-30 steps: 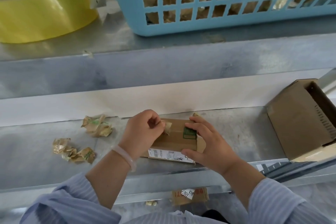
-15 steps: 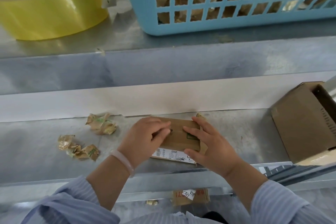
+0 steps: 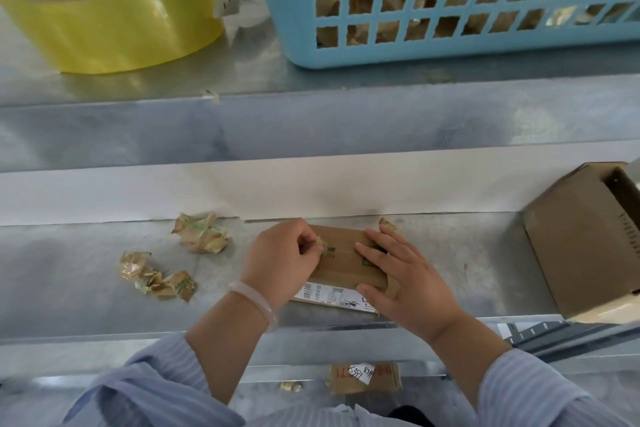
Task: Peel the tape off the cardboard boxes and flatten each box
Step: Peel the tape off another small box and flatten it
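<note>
A small brown cardboard box (image 3: 343,263) with a white barcode label on its near side lies on the metal shelf (image 3: 86,302). My left hand (image 3: 282,260) pinches a lifted end of clear tape (image 3: 320,243) at the box's left top edge. My right hand (image 3: 403,277) lies over the right part of the box, fingers spread across the top and thumb against the near side, holding it down.
Crumpled tape wads lie left of the box (image 3: 201,232) (image 3: 156,276). A larger open cardboard box (image 3: 581,246) stands at the right. On the upper ledge sit a yellow tape roll (image 3: 114,17) and a blue basket (image 3: 450,0) with cardboard inside. Another labelled box (image 3: 363,378) lies below.
My left hand went flat onto the box top, then curled again and now pinches a tape end lifted off the left edge. My right hand stays on the box.
</note>
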